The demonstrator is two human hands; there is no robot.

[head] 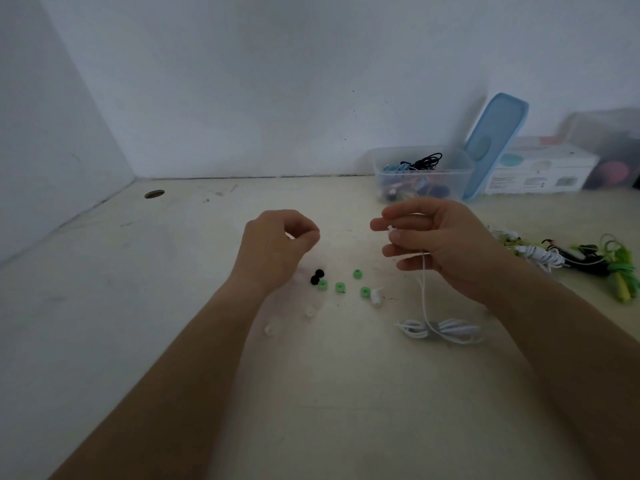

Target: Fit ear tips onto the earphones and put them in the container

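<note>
- Cream-coloured desk top (138, 341) carries every item; a dark round hole (154, 194) sits near its far left corner.
- Left hand (277, 245) is raised above the desk, fingers curled and thumb tip meeting forefinger. The view is too blurred to tell whether anything is pinched between them.
- Two black ear tips (317, 276) lie just below that hand, touching each other. Two pale ear tips (268, 330) lie nearer the person, apart.
- Four green ear tips (340, 287) lie scattered on the desk between the hands.
- One loose earbud (375, 298), white, rests just beside the rightmost green tip.
- Right hand (443, 244) pinches a white earbud (391, 230) between thumb and forefinger, above the desk.
- White cable (423, 296) hangs from that hand to a coiled bundle (443, 329) lying on the desk.
- Clear container (381, 171) stands open at the far edge behind the right hand, with dark and blue earphones inside.
- Blue lid (495, 143) leans against the wall just right of the container, and a white box (540, 171) stands beyond it.
- Tangled spare earphones (571, 258), green, black and white, lie near the right edge.
</note>
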